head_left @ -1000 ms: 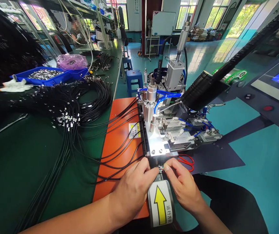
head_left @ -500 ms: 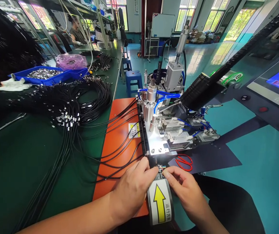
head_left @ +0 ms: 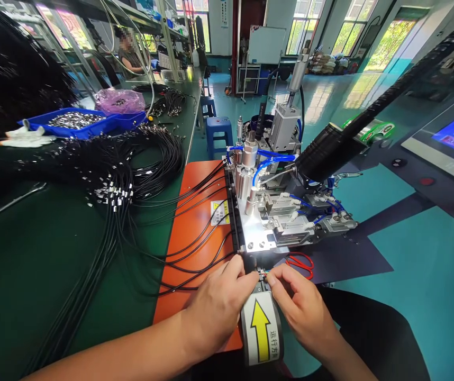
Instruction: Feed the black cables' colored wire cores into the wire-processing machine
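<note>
Both of my hands meet at the near end of a bench-top machine with metal cylinders and blue air hoses. My left hand is closed, thumb and forefinger pressed down at the end of a black cable; the hand hides most of its grip. From the right, my right hand pinches the tips of thin coloured wires at a small metal fixture. Just below the fingertips is a rounded cover with a yellow arrow label. Several black cables cross the orange plate towards the machine's edge.
On the green bench lie a large bundle of black cables and a blue tray of small metal parts. Red-handled scissors rest beside the machine. A control panel stands at right. Further back, a person sits.
My right fingertips have shifted slightly at the wires, and less of the wires shows. My left hand stays in place. The view has moved a little.
</note>
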Available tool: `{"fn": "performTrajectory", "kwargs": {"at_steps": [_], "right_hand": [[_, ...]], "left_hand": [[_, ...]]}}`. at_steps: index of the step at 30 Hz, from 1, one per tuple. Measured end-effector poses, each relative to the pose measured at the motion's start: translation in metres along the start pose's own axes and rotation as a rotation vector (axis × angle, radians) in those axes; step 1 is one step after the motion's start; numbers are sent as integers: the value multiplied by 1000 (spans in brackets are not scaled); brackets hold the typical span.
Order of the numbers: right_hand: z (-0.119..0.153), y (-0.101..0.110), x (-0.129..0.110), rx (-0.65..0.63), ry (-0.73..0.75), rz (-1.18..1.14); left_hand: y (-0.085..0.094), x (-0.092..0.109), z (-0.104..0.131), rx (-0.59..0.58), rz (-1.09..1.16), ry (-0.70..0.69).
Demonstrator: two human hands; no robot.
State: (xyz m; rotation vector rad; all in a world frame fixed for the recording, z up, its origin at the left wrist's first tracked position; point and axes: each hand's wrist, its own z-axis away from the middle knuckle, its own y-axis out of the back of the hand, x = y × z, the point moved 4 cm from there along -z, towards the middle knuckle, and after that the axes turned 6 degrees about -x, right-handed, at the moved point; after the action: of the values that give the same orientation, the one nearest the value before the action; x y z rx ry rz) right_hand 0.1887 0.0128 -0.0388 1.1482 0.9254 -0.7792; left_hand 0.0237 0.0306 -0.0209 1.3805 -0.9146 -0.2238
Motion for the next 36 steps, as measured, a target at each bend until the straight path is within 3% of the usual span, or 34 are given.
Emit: {"fn": "performTrajectory", "kwargs": {"at_steps": [13,20,27,36], "right_hand": [[-6,3,-3,60,34,180],[-5,13,8,99,-67,125],[-13,9,1,-3,-2,36],[-11,13,-5,48,49,27]], "left_hand": [[1,0,0,6,-11,-2],[-1,-2,1,0,37,22],[-5,-4,3,8,39,24],[-5,-4,3,2,40,16]]}}
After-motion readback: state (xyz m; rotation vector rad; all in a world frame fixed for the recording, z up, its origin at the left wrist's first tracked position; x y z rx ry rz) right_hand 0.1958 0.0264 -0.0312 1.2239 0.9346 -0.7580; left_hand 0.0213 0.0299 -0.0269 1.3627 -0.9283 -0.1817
